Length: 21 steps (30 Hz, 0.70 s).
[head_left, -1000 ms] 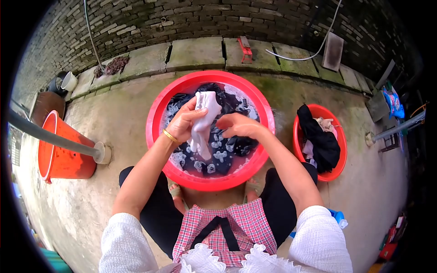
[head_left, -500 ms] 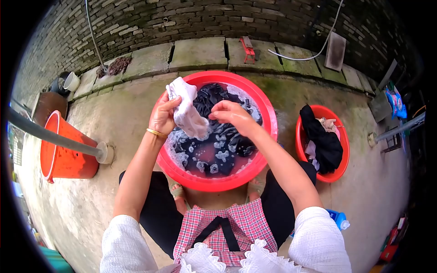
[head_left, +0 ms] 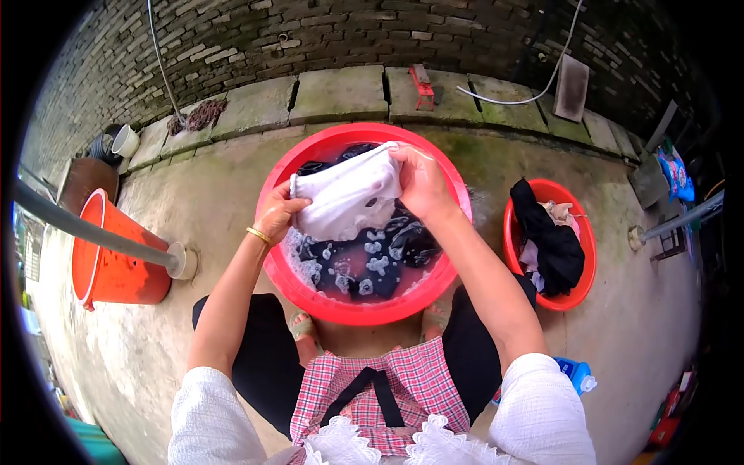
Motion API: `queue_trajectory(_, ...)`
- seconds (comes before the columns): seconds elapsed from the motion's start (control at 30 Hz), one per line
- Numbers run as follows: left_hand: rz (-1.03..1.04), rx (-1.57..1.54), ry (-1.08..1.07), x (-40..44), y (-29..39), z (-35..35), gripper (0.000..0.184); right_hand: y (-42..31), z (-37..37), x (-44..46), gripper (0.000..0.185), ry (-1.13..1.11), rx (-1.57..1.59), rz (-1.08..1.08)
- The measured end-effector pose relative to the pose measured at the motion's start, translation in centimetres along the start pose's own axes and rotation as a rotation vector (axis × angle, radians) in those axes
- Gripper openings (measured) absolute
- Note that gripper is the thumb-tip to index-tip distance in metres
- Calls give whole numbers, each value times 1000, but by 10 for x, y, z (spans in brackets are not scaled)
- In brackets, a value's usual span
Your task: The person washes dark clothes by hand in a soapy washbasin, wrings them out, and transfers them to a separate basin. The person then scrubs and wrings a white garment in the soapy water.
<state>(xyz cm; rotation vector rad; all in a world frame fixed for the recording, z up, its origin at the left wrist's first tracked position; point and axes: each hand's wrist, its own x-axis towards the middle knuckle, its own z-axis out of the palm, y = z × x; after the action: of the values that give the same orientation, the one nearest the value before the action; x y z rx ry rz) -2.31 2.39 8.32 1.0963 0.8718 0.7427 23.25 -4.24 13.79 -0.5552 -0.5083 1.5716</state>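
Note:
A wet white cloth garment [head_left: 345, 195] is stretched between my two hands, above the red basin [head_left: 368, 312]. My left hand [head_left: 280, 213] pinches its left edge, with a gold bangle on the wrist. At the upper right corner, my right hand [head_left: 422, 180] grips the cloth, fingers partly behind it. The garment's exact kind cannot be made out. Below it in the basin, dark clothes [head_left: 353, 267] lie in sudsy water; the cloth hides part of them.
An orange-red tub [head_left: 590, 256] with a black garment [head_left: 554, 244] and lighter clothes stands to the right. A blue bottle [head_left: 572, 373] lies by my right knee. On the left are an orange bucket [head_left: 128, 263] and a grey pole [head_left: 101, 227]. A small red stool [head_left: 423, 91] stands near the brick wall.
My right hand has moved up and taken hold of the white garment, which is now spread wide across the basin. My left hand has come down slightly.

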Motion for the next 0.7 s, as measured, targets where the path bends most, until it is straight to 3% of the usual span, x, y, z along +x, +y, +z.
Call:
queue_trajectory(0.1, -22, 78, -51, -9, -29, 9, 29, -9, 13, -11, 6, 52, -57, -100)
queue_trajectory(0.27, -63, -23, 158, -27, -52, 26, 9, -45, 15, -31, 7, 8, 7, -142)
queue_trajectory(0.37, -15, -135, 116, -42, -63, 41, 12, -59, 14, -48, 7, -44, 30, -184)
queue_trajectory(0.43, 0, -190, 88, -57, -56, 55, 17, -64, 10, -58, 7, 61, -23, -234)
queue_trajectory(0.5, 74, -507, 16, -73, -46, 74, 24, -77, -9, -64, 8, -2, -47, -230)
queue_trajectory(0.53, 78, -502, 15, -78, -42, 80, 24, -82, -12, -65, 8, -53, -78, -225)
queue_trajectory(0.6, 25, -739, 37, -87, -39, 88, 31, -88, -17, -64, 9, 53, -28, -291)
queue_trajectory(0.7, -77, -622, 15, -96, -39, 88, 32, -96, -26, -69, 10, 86, -49, -329)
